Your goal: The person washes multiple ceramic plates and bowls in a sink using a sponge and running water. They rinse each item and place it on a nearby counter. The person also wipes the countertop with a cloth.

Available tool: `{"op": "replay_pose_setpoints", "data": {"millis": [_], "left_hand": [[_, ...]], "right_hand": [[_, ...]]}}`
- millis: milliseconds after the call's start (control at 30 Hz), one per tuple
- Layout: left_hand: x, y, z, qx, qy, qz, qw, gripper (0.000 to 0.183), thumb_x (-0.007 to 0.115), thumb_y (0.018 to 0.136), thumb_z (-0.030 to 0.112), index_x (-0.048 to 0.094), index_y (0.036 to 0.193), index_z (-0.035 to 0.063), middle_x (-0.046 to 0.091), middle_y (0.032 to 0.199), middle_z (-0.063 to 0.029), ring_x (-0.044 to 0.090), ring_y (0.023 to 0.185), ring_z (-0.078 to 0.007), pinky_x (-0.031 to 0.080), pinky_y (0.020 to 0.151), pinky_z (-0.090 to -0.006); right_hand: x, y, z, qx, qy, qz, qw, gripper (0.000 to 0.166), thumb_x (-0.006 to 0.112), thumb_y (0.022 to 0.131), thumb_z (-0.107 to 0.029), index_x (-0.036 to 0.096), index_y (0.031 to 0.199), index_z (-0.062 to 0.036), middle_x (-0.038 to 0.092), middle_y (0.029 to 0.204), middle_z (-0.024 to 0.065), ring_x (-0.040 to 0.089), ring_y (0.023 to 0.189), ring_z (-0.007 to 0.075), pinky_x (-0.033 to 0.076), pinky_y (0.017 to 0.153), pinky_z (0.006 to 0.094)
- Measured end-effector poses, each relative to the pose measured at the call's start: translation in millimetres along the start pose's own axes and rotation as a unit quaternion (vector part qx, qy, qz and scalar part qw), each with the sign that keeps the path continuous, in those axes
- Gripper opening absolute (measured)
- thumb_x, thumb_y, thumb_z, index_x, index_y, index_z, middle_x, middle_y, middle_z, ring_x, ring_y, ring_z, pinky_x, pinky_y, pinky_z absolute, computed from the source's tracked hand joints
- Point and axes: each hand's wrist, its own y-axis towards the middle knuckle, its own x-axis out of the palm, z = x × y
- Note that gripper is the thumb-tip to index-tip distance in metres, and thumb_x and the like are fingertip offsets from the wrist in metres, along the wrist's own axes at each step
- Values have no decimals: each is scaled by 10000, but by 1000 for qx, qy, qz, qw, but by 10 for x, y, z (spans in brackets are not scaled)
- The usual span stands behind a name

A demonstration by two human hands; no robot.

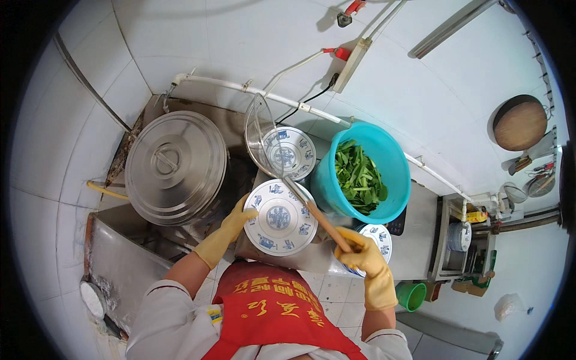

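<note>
My left hand (237,218), in a yellow rubber glove, grips the left rim of a white plate with blue figures (280,218). In my right hand (362,255), gloved alike, is the wooden handle of a wire mesh strainer (260,135). The strainer's head is raised over a second patterned plate (299,155) behind the first, and its handle crosses the near plate's right edge. Right of these stands a turquoise plastic bucket (396,180) with cut leafy greens (357,180) inside. Partly hidden by my right hand is a stack of similar plates (378,236).
A large lidded metal pot (175,168) stands at the left. Along the tiled wall runs a white pipe (220,82), with a power strip (353,65) above it. Farther right are a metal sink (443,265) holding plates (458,236) and a green bucket (416,297) on the floor.
</note>
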Motion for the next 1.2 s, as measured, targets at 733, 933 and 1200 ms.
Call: {"op": "replay_pose_setpoints", "data": {"millis": [733,933,1200], "left_hand": [[798,-402,-47,397,480,233,747,665,732,830,243,468,1350,-77,518,1345,-290,522,1236,-407,417,1042,-420],[1917,-741,-203,273,422,-2,864,539,703,860,188,533,1328,-18,646,1181,-217,624,1106,-333,461,993,-401],[2828,-273,-871,-79,478,-76,871,775,671,856,447,441,1390,-65,521,1385,-238,508,1291,-298,386,1065,-353]], "right_hand": [[-2150,-358,1265,-140,471,-90,866,616,511,969,-272,331,1439,83,660,1017,310,665,592,246,514,420,283],[-2170,-491,1529,-120,366,2,923,582,465,1015,-396,439,1390,49,603,1252,249,677,1016,309,599,801,379],[-2353,-639,2106,-55,116,456,881,506,621,951,-318,543,1323,16,599,1268,177,608,1100,218,492,927,338]]}}
